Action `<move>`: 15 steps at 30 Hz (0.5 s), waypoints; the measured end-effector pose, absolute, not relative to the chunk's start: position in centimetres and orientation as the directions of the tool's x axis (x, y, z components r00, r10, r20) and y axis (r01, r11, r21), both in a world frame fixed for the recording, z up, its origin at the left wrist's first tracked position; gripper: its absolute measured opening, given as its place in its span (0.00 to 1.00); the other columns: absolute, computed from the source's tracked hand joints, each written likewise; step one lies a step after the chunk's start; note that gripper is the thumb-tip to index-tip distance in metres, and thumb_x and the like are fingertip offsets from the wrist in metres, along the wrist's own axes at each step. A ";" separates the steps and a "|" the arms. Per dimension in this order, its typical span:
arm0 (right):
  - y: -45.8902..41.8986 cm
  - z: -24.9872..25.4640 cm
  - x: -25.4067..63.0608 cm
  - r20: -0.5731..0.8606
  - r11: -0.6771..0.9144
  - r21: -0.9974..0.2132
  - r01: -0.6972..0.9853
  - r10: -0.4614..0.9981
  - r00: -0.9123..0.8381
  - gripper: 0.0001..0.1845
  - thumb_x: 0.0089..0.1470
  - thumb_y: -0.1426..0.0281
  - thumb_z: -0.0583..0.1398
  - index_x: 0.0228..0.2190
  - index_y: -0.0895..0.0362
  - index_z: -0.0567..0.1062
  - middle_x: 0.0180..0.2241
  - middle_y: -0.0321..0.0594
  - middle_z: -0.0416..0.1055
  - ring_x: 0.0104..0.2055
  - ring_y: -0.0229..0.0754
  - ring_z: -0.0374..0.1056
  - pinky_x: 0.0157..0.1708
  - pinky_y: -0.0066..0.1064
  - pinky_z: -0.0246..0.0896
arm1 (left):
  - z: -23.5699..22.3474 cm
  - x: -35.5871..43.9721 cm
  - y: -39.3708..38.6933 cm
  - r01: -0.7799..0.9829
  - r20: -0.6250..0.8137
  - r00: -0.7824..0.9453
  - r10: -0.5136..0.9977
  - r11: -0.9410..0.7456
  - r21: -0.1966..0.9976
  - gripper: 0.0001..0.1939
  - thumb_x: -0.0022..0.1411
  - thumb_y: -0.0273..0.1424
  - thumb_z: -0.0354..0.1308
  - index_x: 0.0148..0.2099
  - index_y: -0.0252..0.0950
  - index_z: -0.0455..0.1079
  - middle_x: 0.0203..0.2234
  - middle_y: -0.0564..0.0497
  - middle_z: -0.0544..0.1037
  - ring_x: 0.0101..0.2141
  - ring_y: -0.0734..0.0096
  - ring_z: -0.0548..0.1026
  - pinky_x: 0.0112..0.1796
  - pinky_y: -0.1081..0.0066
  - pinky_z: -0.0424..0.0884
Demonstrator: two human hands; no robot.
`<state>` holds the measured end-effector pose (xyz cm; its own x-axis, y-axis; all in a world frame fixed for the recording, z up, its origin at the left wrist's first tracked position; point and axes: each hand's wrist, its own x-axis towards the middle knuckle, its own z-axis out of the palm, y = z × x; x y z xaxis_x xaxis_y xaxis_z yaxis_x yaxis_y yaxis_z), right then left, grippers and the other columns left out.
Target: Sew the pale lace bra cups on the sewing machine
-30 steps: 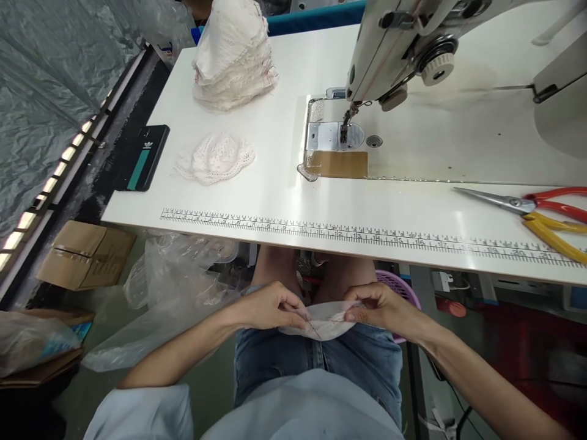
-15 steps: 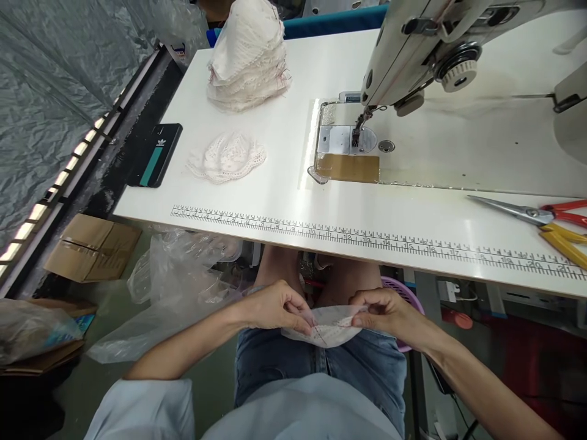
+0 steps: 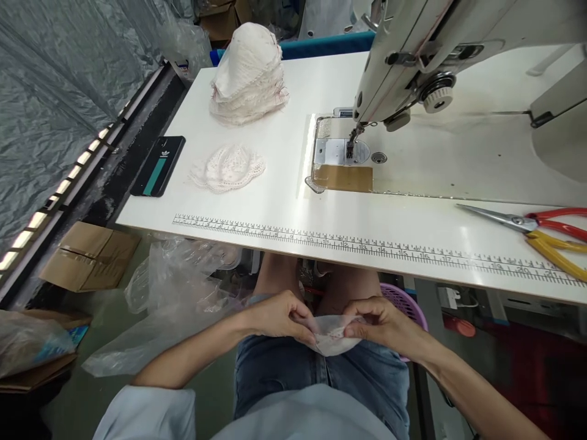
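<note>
Over my lap, below the table edge, a small piece of sheer white fabric (image 3: 332,342) is stretched between both hands. My left hand (image 3: 287,318) pinches its left side between thumb and fingers. On the right side, my right hand (image 3: 378,321) grips the fabric near its upper edge. Reddish thread or stitching shows faintly on the cloth. A white lace piece (image 3: 229,168) lies flat on the table, and behind it rises a stack of white lace pieces (image 3: 250,76).
A sewing machine (image 3: 398,73) stands at the table's right. Scissors with red and yellow handles (image 3: 527,223) lie near the front edge, and a black phone (image 3: 158,166) at the left. Below are a plastic bag (image 3: 165,305), a carton (image 3: 89,256) and a purple basket (image 3: 408,305).
The view has tilted slightly, so the table sits lower in the picture. Both hands still hold the fabric, now drawn a little closer together and with the cloth turned between them.
</note>
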<state>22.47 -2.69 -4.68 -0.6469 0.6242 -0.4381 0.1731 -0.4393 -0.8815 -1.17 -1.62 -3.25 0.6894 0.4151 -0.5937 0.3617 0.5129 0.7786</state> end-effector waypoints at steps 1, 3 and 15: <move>-2.7 -4.7 22.4 -0.433 -0.440 -0.883 0.165 0.624 -0.650 0.13 0.47 0.60 0.64 0.27 0.59 0.78 0.26 0.39 0.74 0.29 0.38 0.68 0.30 0.26 0.62 | -3.3 -1.3 -1.6 0.369 -0.598 0.685 0.416 0.510 0.777 0.13 0.48 0.31 0.65 0.37 0.30 0.77 0.28 0.49 0.80 0.29 0.71 0.75 0.32 0.78 0.69; -2.9 -4.8 22.3 -0.421 -0.442 -0.885 0.147 0.622 -0.660 0.13 0.47 0.61 0.64 0.28 0.59 0.78 0.27 0.39 0.74 0.30 0.38 0.68 0.31 0.26 0.62 | -3.2 -1.5 -1.6 0.393 -0.607 0.673 0.423 0.491 0.777 0.13 0.48 0.32 0.65 0.36 0.30 0.77 0.27 0.48 0.79 0.29 0.71 0.75 0.31 0.78 0.68; -3.3 -4.6 21.7 -0.391 -0.445 -0.890 0.102 0.627 -0.674 0.13 0.48 0.62 0.64 0.30 0.60 0.77 0.26 0.37 0.73 0.28 0.35 0.66 0.29 0.24 0.59 | -3.1 -0.1 -1.6 0.349 -0.589 0.685 0.430 0.516 0.782 0.14 0.46 0.35 0.67 0.33 0.29 0.77 0.24 0.51 0.78 0.26 0.74 0.72 0.30 0.78 0.66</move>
<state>21.69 -3.33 -4.58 -0.6742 0.6267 -0.3908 0.1023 -0.4448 -0.8898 -0.13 -1.64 -3.14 0.6847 0.4298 -0.5887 0.3489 0.5158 0.7824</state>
